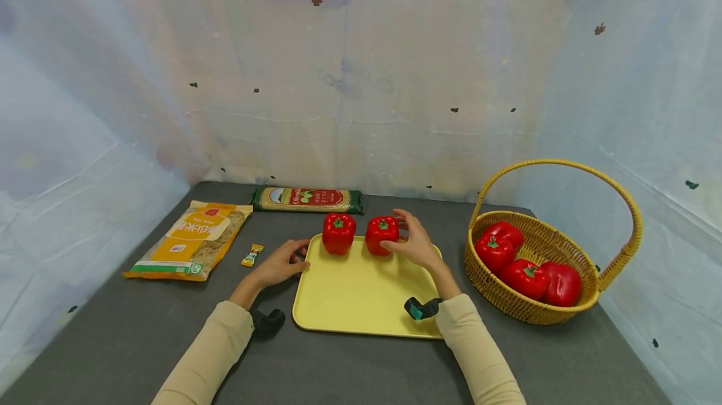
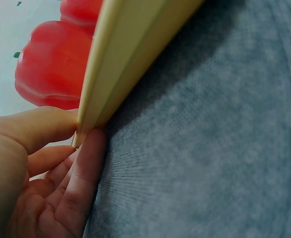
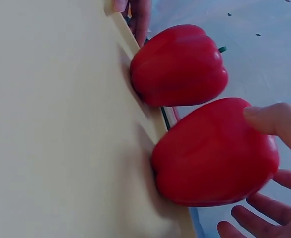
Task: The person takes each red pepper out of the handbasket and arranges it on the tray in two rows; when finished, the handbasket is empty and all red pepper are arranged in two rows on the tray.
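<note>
A yellow tray (image 1: 355, 292) lies on the dark tabletop with two red bell peppers standing near its far edge. My left hand (image 1: 282, 262) pinches the tray's left rim; in the left wrist view the thumb (image 2: 46, 126) lies over the rim and the fingers are below it. The left bell pepper (image 1: 338, 236) stands apart from both hands. Around the right side of the other bell pepper (image 3: 215, 156) is my right hand (image 1: 416, 243), its thumb by the pepper and its other fingers spread loosely.
To the right, a wicker basket (image 1: 533, 314) with a tall handle holds several red bell peppers (image 1: 526, 278). A yellow food bag (image 1: 188, 242) and a small wrapped candy (image 1: 252, 255) lie left of the tray. Behind it is a long green-ended packet (image 1: 307, 199).
</note>
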`<state>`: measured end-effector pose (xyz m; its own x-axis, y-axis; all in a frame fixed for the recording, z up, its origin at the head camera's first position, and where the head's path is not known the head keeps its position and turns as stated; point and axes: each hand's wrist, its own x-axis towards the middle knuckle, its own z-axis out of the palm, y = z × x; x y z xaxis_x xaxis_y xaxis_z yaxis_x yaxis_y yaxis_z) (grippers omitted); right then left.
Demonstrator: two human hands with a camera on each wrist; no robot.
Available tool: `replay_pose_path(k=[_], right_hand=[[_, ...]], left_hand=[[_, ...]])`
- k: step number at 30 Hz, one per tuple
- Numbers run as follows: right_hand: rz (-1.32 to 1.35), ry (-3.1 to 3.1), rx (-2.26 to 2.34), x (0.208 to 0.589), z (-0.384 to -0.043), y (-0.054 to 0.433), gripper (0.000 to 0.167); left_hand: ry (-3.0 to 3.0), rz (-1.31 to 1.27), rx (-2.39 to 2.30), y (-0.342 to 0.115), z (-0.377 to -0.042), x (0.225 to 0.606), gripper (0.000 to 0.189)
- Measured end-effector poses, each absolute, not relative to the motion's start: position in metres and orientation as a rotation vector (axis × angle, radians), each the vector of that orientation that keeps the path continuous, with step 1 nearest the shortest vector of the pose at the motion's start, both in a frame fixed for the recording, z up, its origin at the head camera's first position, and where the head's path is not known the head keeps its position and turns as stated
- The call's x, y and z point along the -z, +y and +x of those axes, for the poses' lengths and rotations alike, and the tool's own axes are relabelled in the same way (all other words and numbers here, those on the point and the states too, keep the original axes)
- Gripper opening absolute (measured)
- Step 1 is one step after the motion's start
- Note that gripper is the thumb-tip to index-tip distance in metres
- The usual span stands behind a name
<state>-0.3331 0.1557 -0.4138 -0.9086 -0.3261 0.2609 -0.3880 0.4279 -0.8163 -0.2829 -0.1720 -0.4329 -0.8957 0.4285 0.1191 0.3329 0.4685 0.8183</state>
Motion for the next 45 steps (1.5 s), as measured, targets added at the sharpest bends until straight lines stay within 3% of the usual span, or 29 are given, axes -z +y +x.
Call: replay_pose_path(k=[10, 19, 31, 45], right_hand=[[0.66, -2.557, -1.477, 0.393, -0.323, 0.178, 0.073], [0.634, -2.357, -1.522, 0.34, -0.294, 0.205, 0.056], [0.387, -2.314, -1.313, 0.338, -0.308, 0.274, 0.047], [0.152, -2.423, -1.313, 0.326, -0.316, 0.325, 0.053]], left_hand=[[2.609, 0.668, -1.424, -0.18, -0.301, 0.46, 0.058], [2.627, 0.743, -1.412, -0.181, -0.301, 0.461, 0.057], [2.6, 0.637, -1.417, -0.18, -0.301, 0.459, 0.057], [2.605, 0.639, -1.409, -0.177, -0.295, 0.45, 0.055]])
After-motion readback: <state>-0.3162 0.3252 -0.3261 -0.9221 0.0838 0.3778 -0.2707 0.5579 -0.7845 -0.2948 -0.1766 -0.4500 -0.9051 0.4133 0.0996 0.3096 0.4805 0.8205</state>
